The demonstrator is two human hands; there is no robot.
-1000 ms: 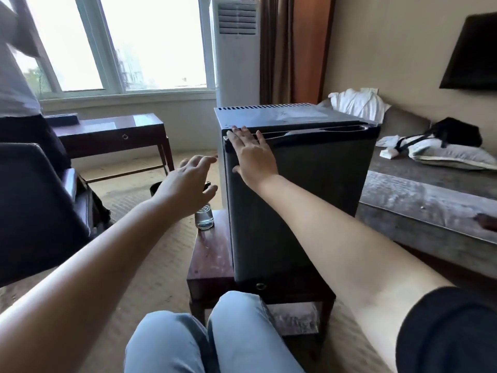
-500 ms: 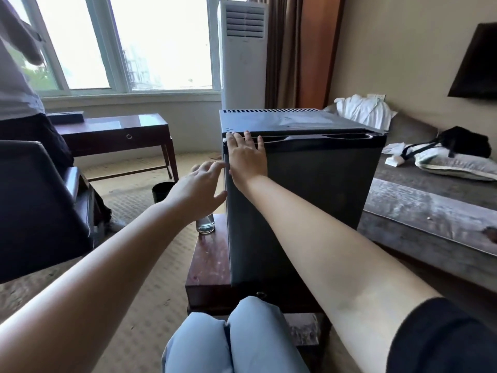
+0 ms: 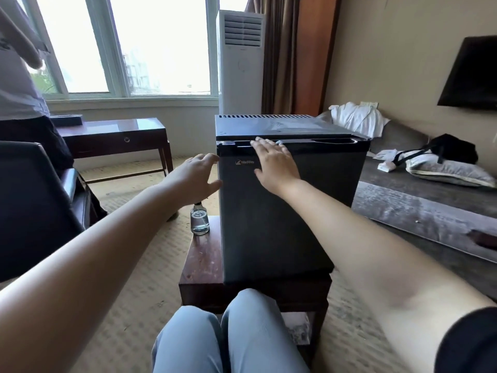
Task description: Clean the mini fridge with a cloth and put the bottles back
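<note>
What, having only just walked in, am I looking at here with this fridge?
A seated person rests the right hand flat on the closed mini fridge door, fingertips at its top handle recess. The left hand is open beside the fridge's left edge. One small clear bottle stands on the wooden table beside the fridge. Both hands hold nothing.

Light: bright daylight through the window (image 3: 161, 47), panes blown out white | Room: evenly lit, wall (image 3: 390, 49) warm and soft | Shadow: mini fridge (image 3: 282, 211) front dark, faint sheen on its top | Edges: wide-angle bend, forearms (image 3: 94, 265) stretched and slightly blurred toward the lower corners | Centre: sharp
</note>
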